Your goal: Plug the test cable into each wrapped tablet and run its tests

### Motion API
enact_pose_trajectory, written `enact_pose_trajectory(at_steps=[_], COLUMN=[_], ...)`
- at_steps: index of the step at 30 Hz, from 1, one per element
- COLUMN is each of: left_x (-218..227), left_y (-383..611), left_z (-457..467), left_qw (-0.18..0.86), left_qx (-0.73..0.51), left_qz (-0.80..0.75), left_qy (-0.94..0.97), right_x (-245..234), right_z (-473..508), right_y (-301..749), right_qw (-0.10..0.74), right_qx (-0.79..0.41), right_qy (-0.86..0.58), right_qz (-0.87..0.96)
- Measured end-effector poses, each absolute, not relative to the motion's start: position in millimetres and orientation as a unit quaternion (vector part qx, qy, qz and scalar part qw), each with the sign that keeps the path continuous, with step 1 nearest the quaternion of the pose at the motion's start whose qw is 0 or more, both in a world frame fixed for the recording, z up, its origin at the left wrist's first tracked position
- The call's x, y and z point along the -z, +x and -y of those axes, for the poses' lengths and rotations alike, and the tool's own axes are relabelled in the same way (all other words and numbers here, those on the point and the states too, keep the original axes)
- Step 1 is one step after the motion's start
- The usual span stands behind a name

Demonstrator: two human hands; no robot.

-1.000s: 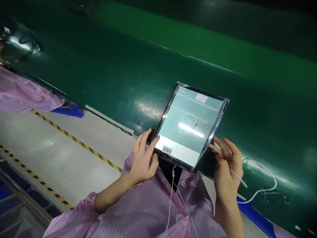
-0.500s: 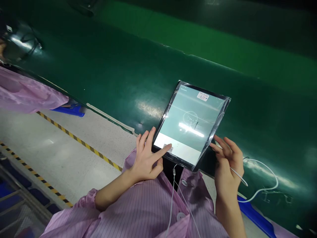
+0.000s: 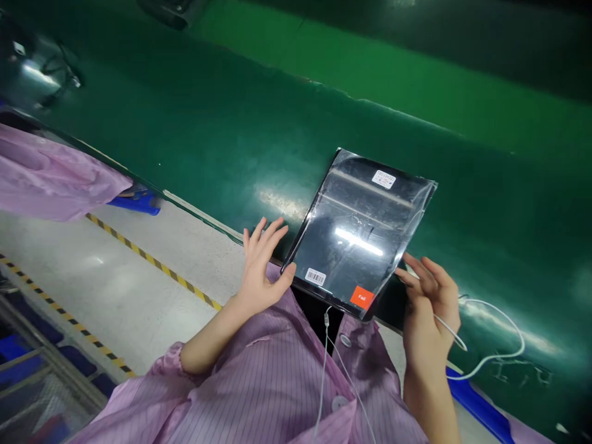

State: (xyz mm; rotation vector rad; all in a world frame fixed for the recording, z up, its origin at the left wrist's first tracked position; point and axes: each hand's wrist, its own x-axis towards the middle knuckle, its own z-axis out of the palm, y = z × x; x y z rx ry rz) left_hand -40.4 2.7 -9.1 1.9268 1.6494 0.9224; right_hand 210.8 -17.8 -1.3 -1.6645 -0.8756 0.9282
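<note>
A tablet (image 3: 358,237) wrapped in clear film lies tilted on the green conveyor belt (image 3: 194,135), its near edge over my lap. Its screen is dark, with an orange "Fail" box at the near right corner, a barcode sticker near the left corner and a white label at the top. My left hand (image 3: 261,271) rests at the tablet's near left corner, fingers spread, thumb touching the edge. My right hand (image 3: 428,296) is at the tablet's right edge, fingers curled around a white cable (image 3: 490,327). Another white cable (image 3: 324,357) hangs from the tablet's near edge.
A person's pink sleeve (image 3: 50,179) reaches in at the left beside a blue part (image 3: 134,202). A pale table edge with yellow-black hazard tape (image 3: 152,262) runs along the belt. A blue strip (image 3: 476,404) lies at the lower right.
The tablet's screen went from a light display to dark with an orange "Fail" box. My left index finger came off the screen and the hand drew back to the corner.
</note>
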Motion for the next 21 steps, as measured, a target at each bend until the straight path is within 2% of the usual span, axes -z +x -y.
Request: enact_pose_trajectory(at_steps=[21], left_x=[8.1], left_y=[-35.7], left_z=[-6.9], left_qw=[0.255], left_qx=[-0.286], left_qz=[-0.6], left_qy=[0.702], right_x=[1.2], right_z=[17.8], right_y=[211.4], right_qw=[0.491], right_qx=[-0.374], right_qy=[-0.697], right_qz=[0.365])
